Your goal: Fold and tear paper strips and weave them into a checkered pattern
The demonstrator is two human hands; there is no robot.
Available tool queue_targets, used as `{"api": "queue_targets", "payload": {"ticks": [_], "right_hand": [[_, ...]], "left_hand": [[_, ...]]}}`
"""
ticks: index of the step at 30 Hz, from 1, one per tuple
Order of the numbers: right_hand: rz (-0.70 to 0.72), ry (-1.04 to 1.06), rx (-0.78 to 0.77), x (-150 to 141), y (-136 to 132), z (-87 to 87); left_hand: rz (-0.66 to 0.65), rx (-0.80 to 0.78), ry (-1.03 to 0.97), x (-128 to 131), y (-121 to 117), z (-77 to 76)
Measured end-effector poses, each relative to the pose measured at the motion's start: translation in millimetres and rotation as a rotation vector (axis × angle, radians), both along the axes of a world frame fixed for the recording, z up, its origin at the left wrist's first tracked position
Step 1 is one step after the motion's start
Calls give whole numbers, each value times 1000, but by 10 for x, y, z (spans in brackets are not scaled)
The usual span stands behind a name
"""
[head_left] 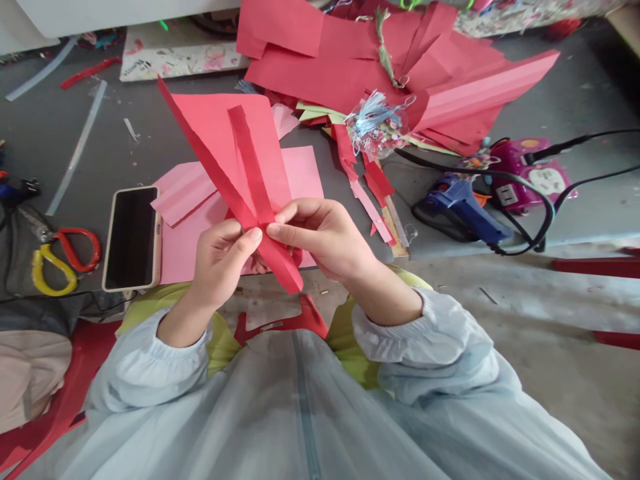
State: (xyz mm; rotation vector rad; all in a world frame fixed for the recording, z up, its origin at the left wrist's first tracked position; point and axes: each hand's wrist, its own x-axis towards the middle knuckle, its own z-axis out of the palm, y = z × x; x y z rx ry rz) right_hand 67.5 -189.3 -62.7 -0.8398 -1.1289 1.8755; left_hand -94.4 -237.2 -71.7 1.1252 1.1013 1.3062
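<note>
While the person in pale blue sleeves point(425, 333) is working at the near edge of the grey table point(120, 163), both hands are holding one folded piece of red paper point(257, 177). The left hand point(217, 263) is pinching it narrowly, thumb on top at the fold; the right hand point(325, 237) is pinching it just beside, its thumb and forefinger close together. I can't quite make out how the other fingers are lying behind the paper, since it is hiding them. The red piece is slanting above a pink sheet point(305, 173) on the table, its broad end pointing away from the person and its narrow end coming out below the thumbs.

To the left, a phone point(132, 239) is resting near a pair of scissors point(47, 236). Farther back, a heap of red sheets point(345, 77) is spreading across the table, a blue tassel point(373, 113) lying near its front. On the right, a blue glue gun point(465, 203) is sitting just beside a purple box point(533, 173).
</note>
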Motion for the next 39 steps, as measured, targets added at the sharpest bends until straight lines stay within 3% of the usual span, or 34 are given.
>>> {"api": "queue_targets", "payload": {"ticks": [7,14,25,34,39], "right_hand": [[-28,42,6,-17,-19,-29],[68,14,-16,47,16,-24],[11,143,2,-6,-9,-70],[61,19,-13,60,25,-16],[31,-29,-4,58,13,9]], "left_hand": [[46,27,-45,20,4,-17],[43,47,-19,-1,13,-33],[47,161,-8,0,47,-55],[78,125,27,-22,40,-71],[2,8,-17,-31,5,-66]]}}
